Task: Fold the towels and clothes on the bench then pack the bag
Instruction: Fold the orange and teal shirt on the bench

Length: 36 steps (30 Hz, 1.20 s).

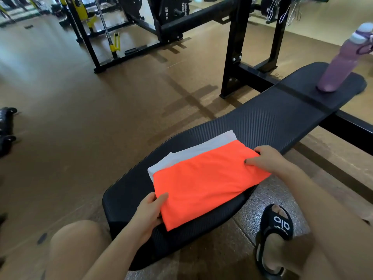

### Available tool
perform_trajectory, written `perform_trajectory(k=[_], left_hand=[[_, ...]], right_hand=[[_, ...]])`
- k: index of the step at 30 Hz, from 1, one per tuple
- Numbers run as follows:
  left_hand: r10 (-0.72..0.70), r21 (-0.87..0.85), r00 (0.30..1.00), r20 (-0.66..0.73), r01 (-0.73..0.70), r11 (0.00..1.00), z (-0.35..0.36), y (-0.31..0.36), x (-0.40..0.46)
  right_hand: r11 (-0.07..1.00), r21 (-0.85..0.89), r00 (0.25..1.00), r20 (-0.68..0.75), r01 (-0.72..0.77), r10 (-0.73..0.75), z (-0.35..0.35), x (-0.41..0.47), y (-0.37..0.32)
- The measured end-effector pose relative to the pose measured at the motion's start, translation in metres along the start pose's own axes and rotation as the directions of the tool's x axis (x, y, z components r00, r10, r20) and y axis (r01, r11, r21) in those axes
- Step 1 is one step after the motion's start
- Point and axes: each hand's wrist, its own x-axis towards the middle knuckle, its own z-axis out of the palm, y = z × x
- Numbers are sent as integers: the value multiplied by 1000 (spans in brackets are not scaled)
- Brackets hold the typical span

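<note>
The black slide sandal (pixel 277 237) read "alo"; a weight plate (pixel 167 12) read "15KG". On the bench (pixel 268 120) lay a folded orange garment (pixel 203 180) atop a folded white towel (pixel 193 151) — the left hand (pixel 149 214) gripped its near corner, the right hand (pixel 266 159) pinched its right edge.

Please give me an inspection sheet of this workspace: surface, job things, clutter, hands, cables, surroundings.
Surface: black padded bench, ribbed cover, mostly bare beyond the clothes.
Job's things: folded orange garment lying on a folded white garment; no bag seen.
Clutter: purple water bottle upright on the far end of the bench.
Hands: left hand grips the near corner of the orange garment; right hand grips its right edge.
Cables: nothing seen.
Surroundings: brown gym floor, black rack behind the bench, black sandal on the person's foot.
</note>
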Motion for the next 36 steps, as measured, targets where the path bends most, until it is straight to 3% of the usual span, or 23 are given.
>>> perform_trajectory(k=[6,11,15,17,20,22,25,27,33,36], left_hand=[[7,122,999,-52,0,992,-2,-13,2],[53,356,992,-111,-10,934,-1,0,1],[235,479,954,-187,-121,869,-3,25,9],[327,507,923,-200,-188,841,-5,38,20],[386,534,906,-173,-243,810,-13,52,40],[396,525,904,-163,-260,810,-19,55,51],[371,517,913,-170,-238,822,-23,58,59],[384,521,903,-194,-236,820,-25,61,62],[486,588,851,-197,-294,754,-33,73,71],[419,516,881,-219,-260,816,-29,76,73]], right_hand=[[996,-94,999,35,9,-6,-1,4,5],[991,-134,999,33,-6,10,1,5,8],[965,-262,999,-50,-18,5,6,-7,2],[898,-437,966,-206,55,-159,14,-12,-4],[795,-542,816,-309,272,-490,35,-18,-22],[766,-510,788,-244,391,-565,53,-22,-31],[757,-545,895,-26,361,-445,78,-31,-32],[742,-576,924,68,344,-375,88,-33,-27],[755,-563,927,55,335,-371,91,-32,-24],[760,-561,932,58,328,-359,91,-33,-27]])
